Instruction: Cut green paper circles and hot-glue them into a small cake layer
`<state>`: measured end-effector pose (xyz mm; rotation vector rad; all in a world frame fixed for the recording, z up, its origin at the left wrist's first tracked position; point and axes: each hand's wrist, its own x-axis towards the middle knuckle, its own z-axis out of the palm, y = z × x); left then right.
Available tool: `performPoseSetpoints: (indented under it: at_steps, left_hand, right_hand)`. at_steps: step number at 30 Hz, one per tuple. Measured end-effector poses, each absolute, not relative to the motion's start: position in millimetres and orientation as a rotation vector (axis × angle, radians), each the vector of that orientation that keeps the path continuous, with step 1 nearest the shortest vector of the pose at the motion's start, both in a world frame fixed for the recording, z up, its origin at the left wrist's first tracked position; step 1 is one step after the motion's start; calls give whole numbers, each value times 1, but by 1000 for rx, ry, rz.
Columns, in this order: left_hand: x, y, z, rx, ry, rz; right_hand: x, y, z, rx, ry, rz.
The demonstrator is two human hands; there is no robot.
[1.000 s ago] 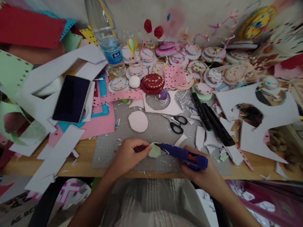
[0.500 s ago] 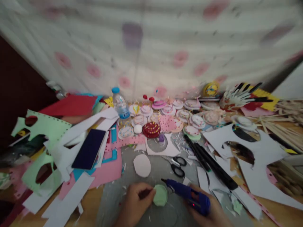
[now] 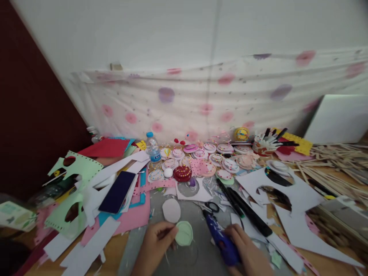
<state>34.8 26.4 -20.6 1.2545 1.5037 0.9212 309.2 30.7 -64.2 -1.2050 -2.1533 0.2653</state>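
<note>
My left hand [image 3: 153, 245] pinches the edge of a pale green disc [image 3: 184, 233] between thumb and fingers, just above the grey mat. Thin strands, apparently of glue, hang from the disc. To its right, my right hand [image 3: 244, 247] is closed around a blue hot glue gun [image 3: 222, 238], whose nozzle points away from me, beside black-handled scissors [image 3: 212, 207]. Beyond the green disc lies a pale, roughly cut paper oval [image 3: 171, 210]. A white sheet with a round hole [image 3: 203, 194] lies behind it.
Several decorated discs stand in rows at the back, near a water bottle [image 3: 153, 148]. At left, a phone [image 3: 117, 192] rests on coloured sheets. Black pens [image 3: 249, 211] and cut white paper [image 3: 309, 197] lie at right, with wooden sticks [image 3: 339, 161] farther off.
The glue gun has moved away from the green disc, and its nozzle has swung from pointing left to pointing forward. The green disc looks more face-on. My view has tilted up.
</note>
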Motion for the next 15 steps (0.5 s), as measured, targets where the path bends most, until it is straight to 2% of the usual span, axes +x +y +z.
performPoseSetpoints:
  at_steps: [5, 12, 15]
  left_hand:
    - [40, 21, -37, 1306, 1549, 845]
    - [44, 28, -47, 1498, 1629, 781]
    - [45, 34, -42, 1601, 1624, 745]
  right_hand:
    - [296, 27, -69, -1273, -2349, 59]
    - [298, 30, -64, -1285, -2448, 101]
    - [300, 28, -57, -1264, -2427, 218]
